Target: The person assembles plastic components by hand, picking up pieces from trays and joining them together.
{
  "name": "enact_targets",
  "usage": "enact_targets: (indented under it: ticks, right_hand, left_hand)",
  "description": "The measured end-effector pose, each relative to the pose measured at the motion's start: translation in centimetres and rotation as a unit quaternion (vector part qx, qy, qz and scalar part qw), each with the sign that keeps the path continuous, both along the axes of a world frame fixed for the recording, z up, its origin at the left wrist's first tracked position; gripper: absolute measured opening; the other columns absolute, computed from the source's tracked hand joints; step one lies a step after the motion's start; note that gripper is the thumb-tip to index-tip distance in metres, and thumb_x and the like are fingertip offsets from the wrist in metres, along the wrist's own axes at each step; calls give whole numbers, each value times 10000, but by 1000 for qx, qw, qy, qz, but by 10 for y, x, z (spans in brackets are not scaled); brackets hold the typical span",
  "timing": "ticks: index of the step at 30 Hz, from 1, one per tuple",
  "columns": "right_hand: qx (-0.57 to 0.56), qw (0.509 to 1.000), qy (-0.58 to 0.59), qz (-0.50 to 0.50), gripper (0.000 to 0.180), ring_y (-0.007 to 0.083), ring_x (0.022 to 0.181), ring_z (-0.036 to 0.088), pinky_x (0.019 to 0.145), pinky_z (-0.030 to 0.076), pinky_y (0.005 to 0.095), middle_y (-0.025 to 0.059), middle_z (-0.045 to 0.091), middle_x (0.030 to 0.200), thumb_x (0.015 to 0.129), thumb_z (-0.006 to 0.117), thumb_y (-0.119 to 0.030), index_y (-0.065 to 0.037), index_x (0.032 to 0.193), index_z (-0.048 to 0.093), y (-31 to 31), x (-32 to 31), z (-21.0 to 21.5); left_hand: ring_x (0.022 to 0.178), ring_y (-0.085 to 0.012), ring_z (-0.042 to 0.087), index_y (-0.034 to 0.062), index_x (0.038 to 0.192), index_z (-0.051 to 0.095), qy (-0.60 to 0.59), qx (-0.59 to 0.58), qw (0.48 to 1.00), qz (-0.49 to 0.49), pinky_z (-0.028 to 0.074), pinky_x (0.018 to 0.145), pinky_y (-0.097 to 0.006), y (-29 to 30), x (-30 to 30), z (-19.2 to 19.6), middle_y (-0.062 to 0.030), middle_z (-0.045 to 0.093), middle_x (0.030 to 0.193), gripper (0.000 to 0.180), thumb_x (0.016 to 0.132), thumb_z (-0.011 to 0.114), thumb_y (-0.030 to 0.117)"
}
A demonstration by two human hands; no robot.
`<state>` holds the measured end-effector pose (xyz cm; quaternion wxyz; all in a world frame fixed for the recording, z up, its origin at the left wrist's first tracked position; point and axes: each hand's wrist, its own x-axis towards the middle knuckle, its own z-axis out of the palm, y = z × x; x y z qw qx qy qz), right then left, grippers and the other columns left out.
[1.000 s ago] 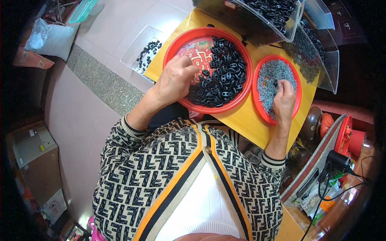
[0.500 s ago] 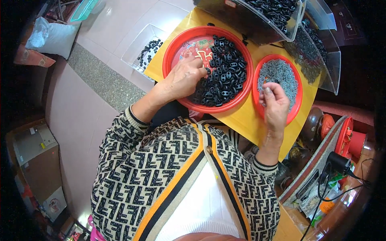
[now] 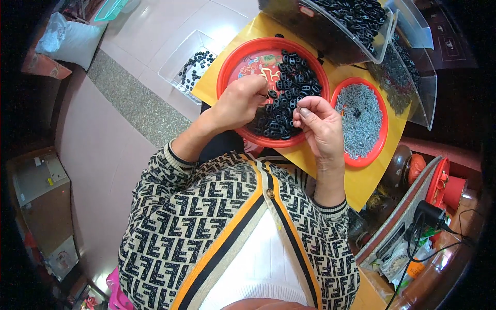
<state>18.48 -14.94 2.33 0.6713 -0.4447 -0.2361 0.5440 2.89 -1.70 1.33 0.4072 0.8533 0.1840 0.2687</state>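
Black oval links (image 3: 289, 90) heaped in big red tray (image 3: 233, 72), close under both hands for easy picking. Left hand (image 3: 238, 101) pinched shut on one link at heap's edge; right hand (image 3: 320, 124) fingertips together, contents hidden. Grey pins in small red tray (image 3: 380, 147) alongside on yellow worktop (image 3: 356, 186).

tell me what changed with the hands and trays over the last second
The right hand left the small red tray of grey metal bits and moved left over the large red tray, fingertips pinched, though nothing can be made out between them. The left hand drew back a little toward it, fingers curled at the black pieces. Both trays, the yellow board and the clear bins stayed put.
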Motion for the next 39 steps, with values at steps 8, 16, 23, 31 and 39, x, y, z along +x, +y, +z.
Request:
enact_targets:
  ticks: [8,16,23,31,39]
  right_hand:
    - [2,996,-86,23,94,60,678,524,614,435,184,18,576,787,805,538,4,2,893,571,16,-29,16]
    - [-24,987,-151,40,111,53,713,524,637,427,184,9,561,797,777,557,30,-14,870,517,24,-36,31]
    - [-46,975,-199,92,113,41,701,511,624,413,175,-11,541,764,758,563,29,-19,847,512,21,-25,31]
    - [-53,964,-241,98,94,33,675,506,597,410,170,-21,537,737,754,561,25,-22,822,515,22,-23,30]
    - [-55,954,-272,112,96,35,670,502,580,411,177,-23,534,735,748,556,24,-22,822,513,23,-23,26]
  left_hand:
    - [759,-101,562,-26,824,595,-172,-475,862,-27,468,684,-225,-20,-15,9,-34,586,801,90,748,558,-58]
    - [721,-80,552,-30,971,507,-165,-486,858,-28,474,648,-202,-24,-22,19,-39,567,805,210,769,553,-60]
    - [699,-78,541,-46,988,455,-114,-445,888,-24,468,609,-209,-26,-16,19,-37,539,774,234,769,529,-80]
    - [765,-86,544,-20,993,454,-66,-388,919,-27,449,662,-213,-25,-17,16,-27,542,816,251,764,542,-76]
    - [724,-88,548,-35,956,463,-65,-365,929,-22,457,628,-221,-25,-15,16,-44,543,776,216,757,533,-85]
